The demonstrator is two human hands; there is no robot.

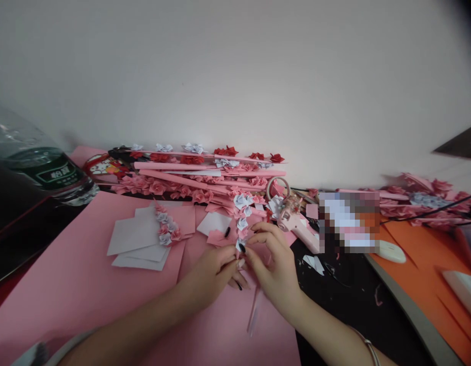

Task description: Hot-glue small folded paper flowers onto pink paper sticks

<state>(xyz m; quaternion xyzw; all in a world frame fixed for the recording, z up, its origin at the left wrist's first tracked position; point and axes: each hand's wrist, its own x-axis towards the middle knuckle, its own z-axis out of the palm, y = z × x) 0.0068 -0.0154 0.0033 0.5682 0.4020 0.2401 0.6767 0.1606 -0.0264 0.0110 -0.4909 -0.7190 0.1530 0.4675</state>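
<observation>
My left hand (pixel 216 272) is closed around the lower end of a strand of white and pink folded paper flowers (pixel 242 223). Opposite it, my right hand (pixel 273 259) pinches the lowest white flower between thumb and fingers. The strand points away from me over the pink paper sheet (pixel 151 315). Below the hands a thin translucent stick (pixel 253 317) slants down; its upper end is hidden by my fingers. A short row of white and pink paper flowers (pixel 167 226) lies to the left, beside white paper squares (pixel 134 239).
Several rolled pink paper tubes (pixel 182 178) and paper flowers are piled along the wall. A pink glue gun (pixel 300 231) and a tape roll (pixel 278 187) lie right of centre. A water bottle (pixel 48 168) stands left; orange paper (pixel 411 264) and a white mouse (pixel 390 251) are right.
</observation>
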